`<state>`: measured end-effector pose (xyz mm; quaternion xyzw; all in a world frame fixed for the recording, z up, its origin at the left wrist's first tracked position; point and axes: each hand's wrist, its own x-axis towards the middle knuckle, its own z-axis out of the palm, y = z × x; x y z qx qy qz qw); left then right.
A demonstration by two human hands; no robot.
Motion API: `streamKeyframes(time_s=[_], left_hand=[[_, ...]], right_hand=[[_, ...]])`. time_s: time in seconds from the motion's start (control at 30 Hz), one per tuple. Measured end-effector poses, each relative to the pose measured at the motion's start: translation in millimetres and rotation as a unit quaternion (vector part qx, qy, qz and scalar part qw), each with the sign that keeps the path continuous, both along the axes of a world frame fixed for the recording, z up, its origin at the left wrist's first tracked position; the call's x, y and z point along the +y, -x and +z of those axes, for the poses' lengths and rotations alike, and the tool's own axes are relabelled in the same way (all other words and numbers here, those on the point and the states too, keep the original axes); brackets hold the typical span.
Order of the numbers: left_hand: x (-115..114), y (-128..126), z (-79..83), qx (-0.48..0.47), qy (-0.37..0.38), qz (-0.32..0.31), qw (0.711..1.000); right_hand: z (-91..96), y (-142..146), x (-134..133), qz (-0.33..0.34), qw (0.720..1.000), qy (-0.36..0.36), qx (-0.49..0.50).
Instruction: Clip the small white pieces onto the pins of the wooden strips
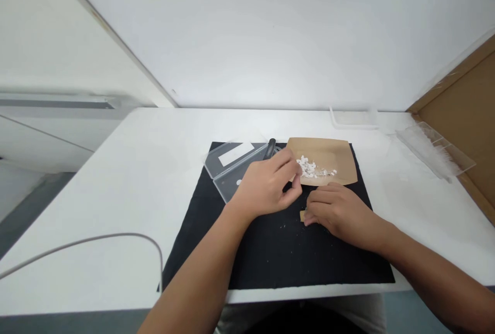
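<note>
A black mat [270, 251] lies on the white table. At its far side sits a brown paper sheet [332, 156] with a small heap of white crumbs [311, 167] on it. My left hand [266, 184] is curled over the mat just left of the crumbs, its thumb and fingertips pinched together; what they hold is too small to name. My right hand [334, 210] rests knuckles-up on the mat below the paper, its fingers closed on a small brown piece [302, 215] at its left edge. A clear plastic box [232, 166] with a white label lies behind my left hand.
A dark pen-like tool [269, 148] lies between the box and the paper. A clear plastic tray [433, 148] stands at the right by a brown board [464, 102]. A grey cable [96, 241] curves over the table's near left. A wall runs behind.
</note>
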<state>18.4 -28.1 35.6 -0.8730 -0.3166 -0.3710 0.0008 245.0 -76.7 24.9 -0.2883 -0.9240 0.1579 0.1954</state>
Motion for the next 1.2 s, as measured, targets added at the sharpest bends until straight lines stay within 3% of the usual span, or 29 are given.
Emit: streamKeyframes(time_s=[0.07,0.2,0.47,0.8,1.07,1.2], left_hand=[[-1.8,1.3,1.6,0.037,0.026,-0.006,0.999],[-2.7,2.0,0.8,0.021,0.076,0.012,0.997],[-1.5,8.4,3.0,0.169,0.197,-0.004,0.966],[-5.8,3.4,5.6,0.287,0.215,0.017,0.933],[-7.3,-0.2,2.2,0.294,0.231,0.035,0.927],[-5.0,-0.1,5.8,0.33,0.275,0.042,0.902]], right_hand=[[-1.8,-0.7,0.8,0.004,1.0,0.002,0.002],[-2.0,-1.5,1.5,0.0,1.0,-0.018,-0.015],[3.4,0.9,0.1,-0.007,0.998,-0.044,-0.044],[6.0,1.8,-0.2,0.012,0.997,-0.059,-0.053],[6.4,0.8,0.8,0.017,0.995,-0.076,-0.068],[4.4,-4.3,4.2,0.038,0.995,-0.075,-0.059]])
